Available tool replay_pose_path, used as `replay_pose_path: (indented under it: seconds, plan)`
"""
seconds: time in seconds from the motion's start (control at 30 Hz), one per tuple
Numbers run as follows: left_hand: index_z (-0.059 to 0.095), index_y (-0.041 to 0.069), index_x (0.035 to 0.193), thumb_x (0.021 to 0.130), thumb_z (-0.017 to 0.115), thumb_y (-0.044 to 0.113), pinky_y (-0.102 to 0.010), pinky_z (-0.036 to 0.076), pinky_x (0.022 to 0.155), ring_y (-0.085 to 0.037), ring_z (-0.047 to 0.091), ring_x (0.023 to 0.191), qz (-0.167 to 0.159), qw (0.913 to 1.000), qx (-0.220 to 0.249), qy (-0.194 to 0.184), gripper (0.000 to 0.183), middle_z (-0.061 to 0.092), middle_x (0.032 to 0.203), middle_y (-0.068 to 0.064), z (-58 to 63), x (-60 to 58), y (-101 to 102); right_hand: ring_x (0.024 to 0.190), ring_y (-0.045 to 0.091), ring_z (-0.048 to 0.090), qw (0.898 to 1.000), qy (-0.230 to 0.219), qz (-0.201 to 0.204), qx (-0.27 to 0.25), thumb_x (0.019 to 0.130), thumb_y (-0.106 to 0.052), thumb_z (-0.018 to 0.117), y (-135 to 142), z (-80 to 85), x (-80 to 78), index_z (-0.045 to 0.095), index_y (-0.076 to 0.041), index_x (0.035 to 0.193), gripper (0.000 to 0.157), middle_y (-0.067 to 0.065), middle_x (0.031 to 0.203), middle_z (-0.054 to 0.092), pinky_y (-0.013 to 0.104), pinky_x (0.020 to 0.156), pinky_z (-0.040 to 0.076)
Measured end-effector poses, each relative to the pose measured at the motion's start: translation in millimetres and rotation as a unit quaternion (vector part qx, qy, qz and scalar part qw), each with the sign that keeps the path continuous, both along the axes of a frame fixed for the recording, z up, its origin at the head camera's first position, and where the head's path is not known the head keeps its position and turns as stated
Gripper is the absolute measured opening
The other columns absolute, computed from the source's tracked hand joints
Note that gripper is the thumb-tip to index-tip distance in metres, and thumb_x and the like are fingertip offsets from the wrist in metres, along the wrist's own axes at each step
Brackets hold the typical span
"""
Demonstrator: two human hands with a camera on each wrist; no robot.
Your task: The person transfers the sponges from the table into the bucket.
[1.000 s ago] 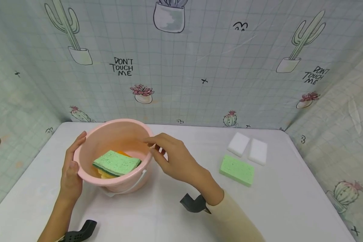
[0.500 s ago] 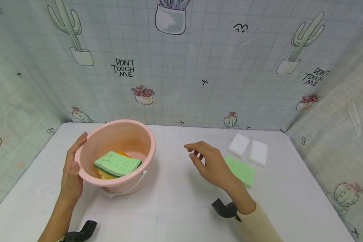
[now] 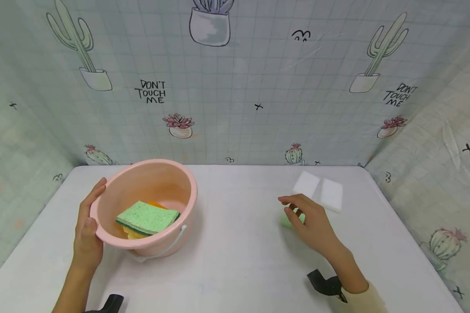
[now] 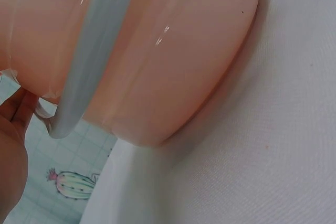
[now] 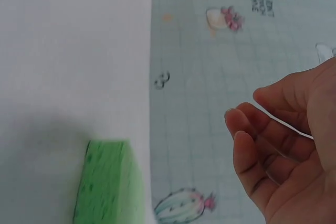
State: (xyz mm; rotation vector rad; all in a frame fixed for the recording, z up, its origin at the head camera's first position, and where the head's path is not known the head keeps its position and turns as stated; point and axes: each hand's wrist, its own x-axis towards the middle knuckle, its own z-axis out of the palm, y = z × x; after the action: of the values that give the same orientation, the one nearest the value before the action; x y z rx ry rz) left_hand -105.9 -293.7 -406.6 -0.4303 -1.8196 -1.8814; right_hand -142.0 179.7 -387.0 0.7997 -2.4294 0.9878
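Observation:
On the left of the table stands a pink bucket (image 3: 146, 163) with a pale handle (image 4: 94, 51). Inside it lie a green sponge (image 3: 146, 216) and, partly hidden beneath, yellow and orange pieces (image 3: 130, 233). My left hand (image 3: 88, 237) holds the bucket's left side, fingers and thumb just at the rim. In the left wrist view the fingers (image 4: 18, 111) meet the bucket wall. My right hand (image 3: 313, 226), loosely bent and holding nothing, hovers over a second green sponge (image 5: 107, 182), covering most of it in the head view.
Two white sponge blocks, a left one (image 3: 306, 184) and a right one (image 3: 331, 195), lie beyond my right hand. A white cloth covers the table (image 3: 235, 269). A cactus-print curtain (image 3: 235, 78) hangs behind and at both sides.
My right hand has moved right, from the bucket's rim to above the green sponge on the table. The left hand keeps its hold on the bucket; the head view has shifted slightly.

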Motion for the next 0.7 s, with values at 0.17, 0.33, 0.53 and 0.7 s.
replay_pose_path:
  seconds: [0.17, 0.33, 0.53, 0.7]
  plan:
    - [0.035, 0.002, 0.145, 0.095, 0.048, 0.033, -0.019, 0.026, 0.107, -0.025, 0.017, 0.141, -0.003, 1.0, 0.0, 0.004, 0.06, 0.02, 0.156, -0.012, -0.9, 1.1, -0.7, 0.082, 0.006, 0.057, 0.998, -0.026, -0.057, 0.01, 0.086, 0.004, 0.065, 25.8, -8.8, 5.2, 0.067, -0.012, 0.114, 0.032, -0.003, 0.104, 0.065, 0.017, 0.064, 0.048]
    - [0.036, 0.002, 0.144, 0.095, 0.048, 0.034, -0.02, 0.026, 0.108, -0.025, 0.017, 0.141, 0.0, 1.0, 0.001, 0.006, 0.06, 0.021, 0.156, -0.012, -0.1, 0.7, -0.6, 0.084, 0.006, 0.056, 0.995, -0.036, -0.091, 0.025, 0.086, 0.002, 0.066, 45.5, -16.6, 10.6, 0.065, -0.01, 0.116, 0.033, -0.001, 0.111, 0.061, 0.017, 0.065, 0.049]
    - [0.035, 0.001, 0.144, 0.095, 0.047, 0.032, -0.02, 0.023, 0.109, -0.024, 0.018, 0.141, -0.002, 0.9999, 0.002, 0.014, 0.06, 0.021, 0.155, -0.013, -1.7, 0.4, 0.1, 0.087, 0.002, 0.053, 0.991, -0.048, -0.121, 0.012, 0.088, -0.001, 0.066, 65.7, -27.8, 14.1, 0.065, -0.009, 0.118, 0.031, 0.003, 0.117, 0.058, 0.01, 0.068, 0.046]
    - [0.034, 0.0, 0.144, 0.095, 0.046, 0.032, -0.02, 0.023, 0.109, -0.025, 0.018, 0.141, -0.005, 0.9998, 0.004, 0.019, 0.06, 0.021, 0.155, -0.013, -2.8, 0.3, 0.7, 0.087, 0.001, 0.051, 0.988, -0.07, -0.137, -0.001, 0.09, -0.007, 0.065, 80.3, -37.9, 13.8, 0.065, -0.008, 0.119, 0.029, 0.006, 0.12, 0.056, 0.011, 0.068, 0.046]
